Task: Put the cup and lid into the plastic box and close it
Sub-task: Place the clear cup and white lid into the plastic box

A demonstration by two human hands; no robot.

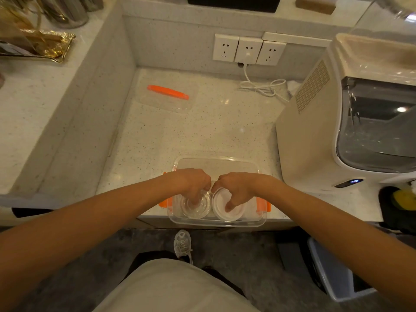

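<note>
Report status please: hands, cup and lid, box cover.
Left hand on clear lid, right hand on white cup, both inside plastic box. Box cover lies apart on counter. Nothing in the way.

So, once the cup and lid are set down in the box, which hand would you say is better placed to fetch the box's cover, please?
Probably the left hand. The box cover, with its orange handle, lies on the counter far-left of the plastic box, on that hand's side. The right hand would have to cross over.

Lid [195, 207] sat left of cup [228, 209] in box [216, 163] at counter [202, 131] edge; box cover [167, 99] lay at 11 o'clock, appliance [315, 131] at 2.
</note>
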